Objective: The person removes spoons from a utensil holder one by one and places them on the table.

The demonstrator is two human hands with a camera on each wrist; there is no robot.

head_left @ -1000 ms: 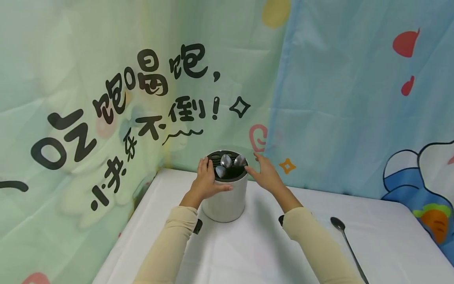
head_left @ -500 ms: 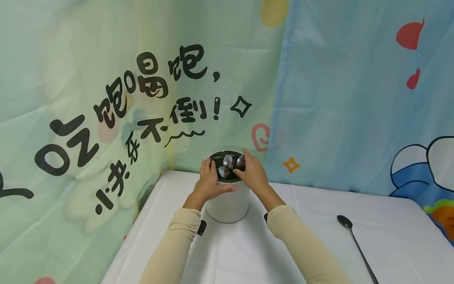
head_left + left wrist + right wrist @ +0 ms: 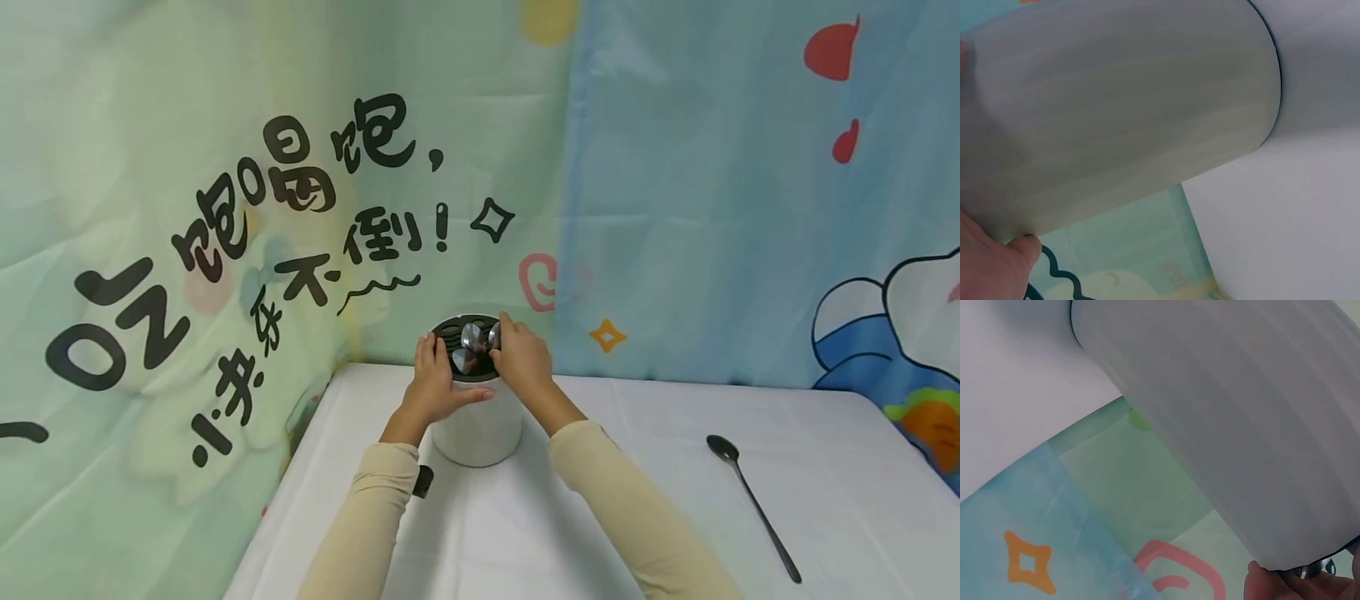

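Holder [image 3: 477,429], white, cylindrical, black-topped, between fingers | left hand [image 3: 432,390]: straight-fingered against it | right hand [image 3: 524,358]: hold, can't tell | three silver spoons [image 3: 464,360] in, black long-handled spoon [image 3: 758,505] right of fingers: I judge partway

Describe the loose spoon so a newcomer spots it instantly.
On the white table, find the white cylindrical holder, then go right in the head view, past the right sleeve. There lies a dark, long-handled spoon, bowl at the far end. It alone lies on the table; the other spoons stand bowls up in the holder.
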